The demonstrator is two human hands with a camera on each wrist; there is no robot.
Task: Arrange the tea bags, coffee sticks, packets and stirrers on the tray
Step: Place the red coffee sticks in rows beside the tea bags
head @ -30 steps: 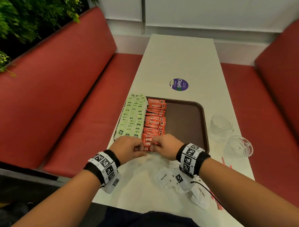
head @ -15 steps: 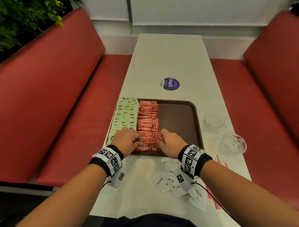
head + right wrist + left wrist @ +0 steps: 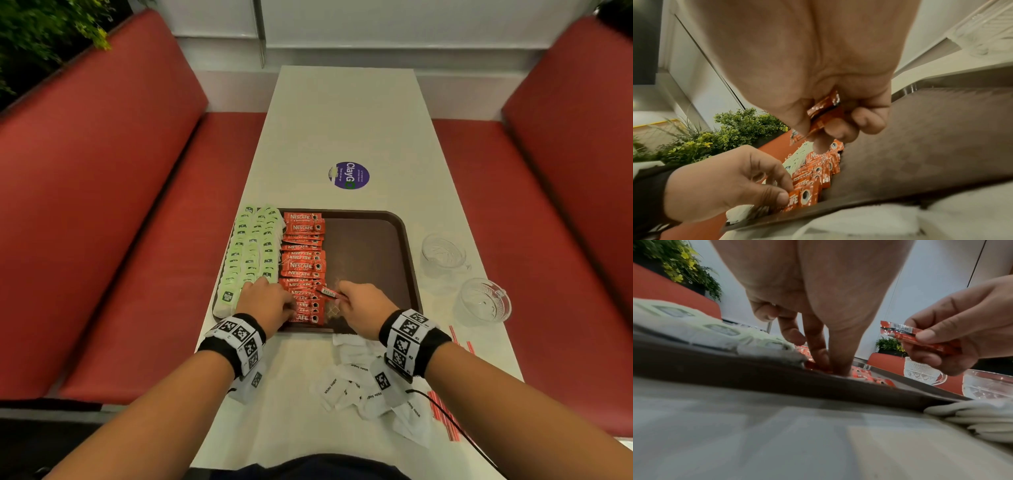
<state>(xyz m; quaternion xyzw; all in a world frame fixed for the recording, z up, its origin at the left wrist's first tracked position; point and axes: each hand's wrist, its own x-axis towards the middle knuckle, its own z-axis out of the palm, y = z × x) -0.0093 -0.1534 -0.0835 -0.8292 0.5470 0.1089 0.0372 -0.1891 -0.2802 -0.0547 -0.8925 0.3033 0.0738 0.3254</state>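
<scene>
Dark brown rectangular plastic tray flat on long white table; all positions below referenced to tray. Left third of tray: column of pale green tea bags, overlapping, spilling slightly over left rim. Just right of these, touching: column of red Nescafe coffee sticks, overlapped like shingles from far rim to near rim. Right half of tray bare. Right hand above near middle of tray, thumb and curled fingers pinching one loose red coffee stick, stick raised clear of column, one end pointing toward left hand; same stick seen from left wrist view and right wrist view. Left hand over near-left part of tray, fingertips pressed down on nearest sticks of red column; fingers bent, closing on edge of a stick in right wrist view, a pinch rather than a flat press. Off tray, near side: loose heap of white paper sugar packets on table, partly under right wrist. Off tray, near-right: thin red stirrers lying at table edge. Off tray, right side: two clear cut-glass cups, empty, well apart from tea bags. Beyond far rim: round purple sticker on table. Red upholstered benches flanking table; green foliage beyond left bench.
</scene>
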